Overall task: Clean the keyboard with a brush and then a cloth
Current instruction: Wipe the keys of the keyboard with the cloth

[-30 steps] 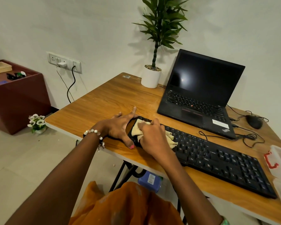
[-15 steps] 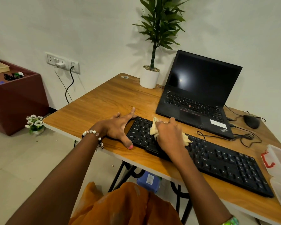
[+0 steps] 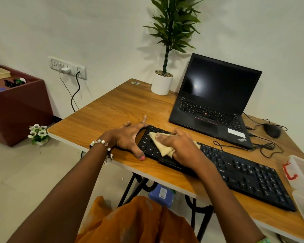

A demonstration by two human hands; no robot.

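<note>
Head cam view, looking down at my wooden table (image 3: 112,109). The long black wired keyboard (image 3: 235,171) runs slantwise from the middle of the table out toward 4 o'clock. My right hand (image 3: 181,146) is pressed down on a beige crumpled cloth (image 3: 162,146), fingers curled over it, sitting on the keys at the left end of the keyboard. My left hand (image 3: 130,135) is flat and spread, bracing that left end: thumb along the near corner, fingers up at the far corner, palm on the table. So the hands are just beside each other, not touching as far as I can tell.

At 1 o'clock from the keyboard sits the open black laptop (image 3: 216,100), screen dark. A green plant in a white pot (image 3: 162,83) stands at 12 o'clock by the wall. A black mouse (image 3: 272,130) sits at 2 o'clock, cables tangled beside it. A clear plastic box with a red latch (image 3: 300,172) is at 3 o'clock on the table edge.
</note>
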